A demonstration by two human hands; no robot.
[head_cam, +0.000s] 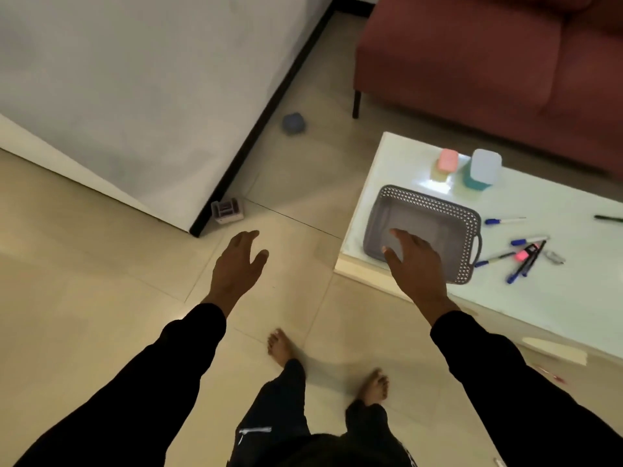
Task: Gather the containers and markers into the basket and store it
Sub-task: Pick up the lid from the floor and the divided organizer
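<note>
A grey perforated basket [468, 227] sits near the corner of a white low table [556, 308]. Behind it stand a pink-lidded container [447, 161] and a taller white-lidded one with a teal base [483, 170]. Several markers lie to the basket's right: blue-capped ones [504, 220] [529, 240], a pink highlighter [523, 255] and a dark pen at the far right edge [608, 218]. My right hand [416, 264] hovers above the basket's near side, fingers spread, holding nothing. My left hand [236, 264] hangs over the floor, fingers relaxed and empty.
A dark red sofa [472, 62] stands behind the table. A white wall [135, 96] with black skirting runs on the left; a small box [227, 210] and a blue-grey ball [294, 123] lie by it. My bare feet stand on beige tiles.
</note>
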